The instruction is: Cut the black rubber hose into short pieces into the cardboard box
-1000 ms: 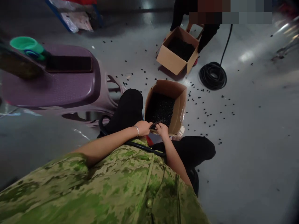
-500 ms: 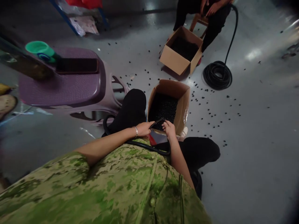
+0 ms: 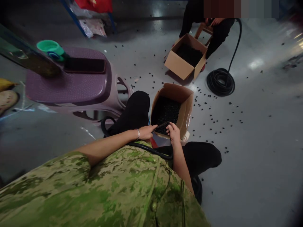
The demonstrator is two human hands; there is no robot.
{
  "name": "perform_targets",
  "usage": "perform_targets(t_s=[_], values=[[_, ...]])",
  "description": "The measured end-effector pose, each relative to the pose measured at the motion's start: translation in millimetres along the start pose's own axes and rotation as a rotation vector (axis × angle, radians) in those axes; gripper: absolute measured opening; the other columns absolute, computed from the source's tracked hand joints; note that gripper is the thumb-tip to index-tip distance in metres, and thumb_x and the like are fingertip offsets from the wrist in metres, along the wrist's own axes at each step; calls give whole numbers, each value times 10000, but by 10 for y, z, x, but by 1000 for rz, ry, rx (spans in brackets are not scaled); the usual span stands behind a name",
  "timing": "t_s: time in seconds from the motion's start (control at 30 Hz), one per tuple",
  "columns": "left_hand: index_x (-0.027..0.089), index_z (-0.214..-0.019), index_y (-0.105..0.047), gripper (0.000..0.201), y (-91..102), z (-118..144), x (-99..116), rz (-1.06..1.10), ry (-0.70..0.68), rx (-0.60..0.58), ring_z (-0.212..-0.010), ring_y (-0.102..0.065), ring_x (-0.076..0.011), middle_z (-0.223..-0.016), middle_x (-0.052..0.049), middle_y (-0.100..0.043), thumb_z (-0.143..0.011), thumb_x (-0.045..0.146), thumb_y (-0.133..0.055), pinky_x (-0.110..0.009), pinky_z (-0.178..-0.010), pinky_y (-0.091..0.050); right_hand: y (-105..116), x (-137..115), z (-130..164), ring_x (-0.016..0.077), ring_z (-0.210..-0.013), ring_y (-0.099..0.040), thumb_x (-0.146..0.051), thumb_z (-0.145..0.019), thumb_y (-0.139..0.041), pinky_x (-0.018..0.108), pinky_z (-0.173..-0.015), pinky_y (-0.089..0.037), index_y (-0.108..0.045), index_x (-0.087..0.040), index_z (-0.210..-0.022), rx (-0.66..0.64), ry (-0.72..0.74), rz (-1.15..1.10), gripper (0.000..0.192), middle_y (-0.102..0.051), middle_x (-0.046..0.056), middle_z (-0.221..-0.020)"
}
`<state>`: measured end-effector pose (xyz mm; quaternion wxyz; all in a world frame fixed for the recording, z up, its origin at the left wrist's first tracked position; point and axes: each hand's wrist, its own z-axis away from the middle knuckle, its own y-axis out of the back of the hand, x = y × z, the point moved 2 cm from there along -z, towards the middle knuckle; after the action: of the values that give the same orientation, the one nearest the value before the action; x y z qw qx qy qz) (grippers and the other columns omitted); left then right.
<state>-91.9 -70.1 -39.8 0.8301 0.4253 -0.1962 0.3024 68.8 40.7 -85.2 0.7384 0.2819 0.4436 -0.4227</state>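
A black hose [image 3: 151, 150] runs across my lap and curves up at the right to my right hand [image 3: 174, 132], whose fingers are closed around its end. My left hand [image 3: 145, 132], with a bracelet at the wrist, is closed on a slim dark tool [image 3: 161, 125] that reaches across to the right fingertips. The tool's exact kind is too small and dark to make out. Both hands are over the near edge of an open cardboard box [image 3: 187, 108], which has many small black pieces [image 3: 165, 110] inside.
A purple plastic stool [image 3: 71, 91] at left bears a green cup [image 3: 50, 50], a bottle [image 3: 47, 67] and a dark phone-like slab [image 3: 85, 65]. Ahead, a seated person [image 3: 222, 34] has another cardboard box [image 3: 180, 67]. A coiled black hose [image 3: 220, 82] lies right; black bits dot the floor.
The camera view has shifted slightly, so the surroundings sit a little lower and mostly farther right. Both hands keep nearly the same place, the right fingers slightly changed around the hose end.
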Motion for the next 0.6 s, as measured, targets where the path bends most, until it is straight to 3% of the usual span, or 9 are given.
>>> perform_targets(t_s=[0.17,0.37,0.6], values=[[192,-1410,-352,679,0,-2,-10,-4,-3,-6,-1223,-547,-254,-1359,-106,-559,-746,161,-493,-331,-980,-452,-21,-19,5,73,-487,-488,-387,-745,-615,174,-403,-321,-628,-155,-950,4,26,-10,309,-628,-9,-690],[186,-1429,-332,695,-1,9,6,-16,-6,-5,-1211,-555,-268,-1363,-120,-554,-754,179,-497,-339,-962,-461,0,-47,21,71,-501,-482,-402,-754,-594,178,-421,-329,-616,-153,-986,47,38,1,341,-629,-3,-716],[189,-1427,-334,693,11,22,11,-11,-12,2,-1227,-543,-261,-1369,-112,-552,-754,174,-499,-332,-987,-439,-49,-29,38,75,-504,-482,-411,-758,-587,180,-421,-332,-613,-156,-991,6,27,33,347,-621,-6,-708]])
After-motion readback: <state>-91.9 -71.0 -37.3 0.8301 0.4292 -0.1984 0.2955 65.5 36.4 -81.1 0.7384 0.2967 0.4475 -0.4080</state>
